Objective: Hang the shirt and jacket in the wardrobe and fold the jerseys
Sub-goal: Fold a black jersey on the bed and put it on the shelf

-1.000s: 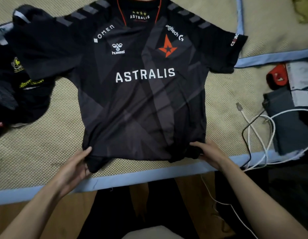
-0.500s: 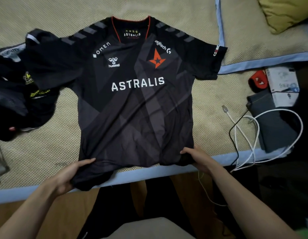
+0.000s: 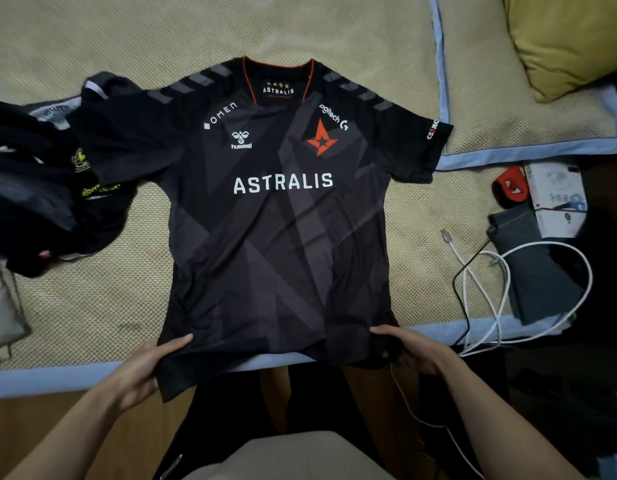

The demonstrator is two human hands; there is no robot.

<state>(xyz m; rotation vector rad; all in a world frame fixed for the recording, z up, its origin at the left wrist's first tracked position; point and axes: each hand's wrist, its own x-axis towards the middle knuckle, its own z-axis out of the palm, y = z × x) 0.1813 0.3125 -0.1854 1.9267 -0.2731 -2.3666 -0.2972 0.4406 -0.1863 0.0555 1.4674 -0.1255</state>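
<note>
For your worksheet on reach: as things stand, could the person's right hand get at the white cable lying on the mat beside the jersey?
Probably yes. The white cable lies uncovered just beside the right hand, but that hand now grips the jersey hem and must let go first.

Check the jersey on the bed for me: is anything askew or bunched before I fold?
Mostly flat, front up. The black jersey has its sleeve on the view's left overlapping the pile of dark clothes, and its hem hangs past the mat's blue edge, gripped by the left hand and right hand.
</note>
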